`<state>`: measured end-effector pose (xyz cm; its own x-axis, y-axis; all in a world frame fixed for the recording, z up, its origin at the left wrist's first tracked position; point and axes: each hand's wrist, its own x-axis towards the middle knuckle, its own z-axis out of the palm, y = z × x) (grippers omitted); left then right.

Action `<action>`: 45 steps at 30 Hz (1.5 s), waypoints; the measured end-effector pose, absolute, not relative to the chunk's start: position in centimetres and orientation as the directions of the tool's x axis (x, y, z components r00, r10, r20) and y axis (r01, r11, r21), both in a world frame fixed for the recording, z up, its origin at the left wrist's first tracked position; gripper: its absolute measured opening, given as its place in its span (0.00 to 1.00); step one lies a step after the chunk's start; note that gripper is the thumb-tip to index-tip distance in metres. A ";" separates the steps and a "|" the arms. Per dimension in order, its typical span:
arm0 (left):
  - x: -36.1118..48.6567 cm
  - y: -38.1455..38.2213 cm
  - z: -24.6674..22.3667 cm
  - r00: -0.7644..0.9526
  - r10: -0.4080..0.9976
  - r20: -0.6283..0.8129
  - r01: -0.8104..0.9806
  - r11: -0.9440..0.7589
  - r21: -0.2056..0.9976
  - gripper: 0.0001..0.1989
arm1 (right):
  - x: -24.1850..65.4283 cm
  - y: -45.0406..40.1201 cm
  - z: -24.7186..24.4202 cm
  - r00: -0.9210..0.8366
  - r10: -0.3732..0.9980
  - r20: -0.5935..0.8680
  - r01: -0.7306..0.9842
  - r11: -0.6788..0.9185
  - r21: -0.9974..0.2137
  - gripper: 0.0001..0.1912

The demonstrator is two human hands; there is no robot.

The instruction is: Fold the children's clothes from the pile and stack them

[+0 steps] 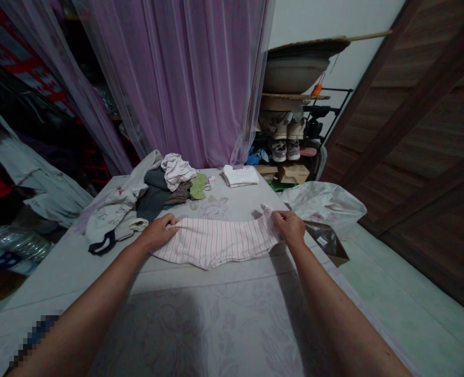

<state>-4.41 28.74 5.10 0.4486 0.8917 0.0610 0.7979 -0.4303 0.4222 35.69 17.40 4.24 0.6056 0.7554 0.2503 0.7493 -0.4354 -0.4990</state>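
A white garment with pink stripes (pixel 220 241) is stretched sideways between my two hands, low over the pale patterned tabletop (pixel 200 324). My left hand (pixel 159 231) pinches its upper left corner. At its right end, my right hand (pixel 289 228) has its fingers closed on the cloth, and a small bit of fabric sticks up beyond them. Past the garment, a folded white cloth (pixel 240 176) lies near the far edge. Left of that is a loose heap of clothes, with a dark grey piece (pixel 152 193), a green piece (pixel 198 187) and a printed white garment (pixel 112 212).
A purple curtain (pixel 200 78) hangs behind the table. At the back right, a rack holds shoes (pixel 285 150) and a basin (pixel 295 73). A white plastic bag (pixel 326 201) and an open box (pixel 328 243) sit beside the right edge. Plastic bottles (pixel 18 243) are at the left.
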 end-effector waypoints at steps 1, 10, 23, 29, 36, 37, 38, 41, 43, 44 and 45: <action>-4.9 28.4 5.4 0.441 0.895 0.061 0.786 -0.418 0.456 0.09 | 36.1 17.1 3.9 0.628 0.730 0.269 0.724 -0.420 -0.547 0.20; -6.6 23.8 7.4 0.486 0.874 0.000 0.758 -0.422 0.497 0.20 | 35.5 15.1 1.3 0.533 0.749 0.393 0.786 -0.268 -0.557 0.16; -5.2 20.2 8.4 0.694 0.718 0.054 0.685 -0.681 0.258 0.05 | 30.0 21.7 4.2 -0.240 0.970 0.028 0.968 0.237 0.078 0.13; -6.8 20.3 6.9 0.673 0.735 0.084 0.707 -0.673 0.217 0.16 | 31.5 21.2 4.0 -0.216 0.976 0.026 0.963 0.208 0.173 0.14; -7.3 22.8 4.6 0.662 0.691 0.291 0.728 -0.685 -0.032 0.22 | 31.2 21.1 4.2 -0.192 0.980 0.055 0.965 0.178 0.190 0.15; -7.2 23.3 4.4 0.657 0.688 0.307 0.735 -0.675 -0.061 0.22 | 31.1 21.2 4.1 -0.181 0.981 0.069 0.967 0.165 0.192 0.15; -7.1 23.8 4.4 0.653 0.688 0.316 0.742 -0.665 -0.084 0.20 | 31.0 21.3 4.1 -0.171 0.981 0.088 0.970 0.152 0.190 0.14; -6.4 25.2 5.3 0.625 0.709 0.327 0.769 -0.632 -0.099 0.15 | 31.0 21.6 4.4 -0.153 0.976 0.156 0.979 0.128 0.161 0.12; -5.9 26.0 6.7 0.563 0.748 0.350 0.808 -0.587 -0.046 0.14 | 31.2 21.7 5.1 -0.135 0.968 0.209 0.985 0.109 0.131 0.12; -5.8 26.3 7.6 0.507 0.778 0.371 0.838 -0.546 -0.002 0.15 | 31.3 21.7 5.7 -0.122 0.964 0.236 0.988 0.095 0.121 0.12; -5.7 26.5 8.4 0.440 0.809 0.391 0.867 -0.495 0.049 0.16 | 31.5 21.6 6.4 -0.110 0.958 0.266 0.991 0.085 0.105 0.12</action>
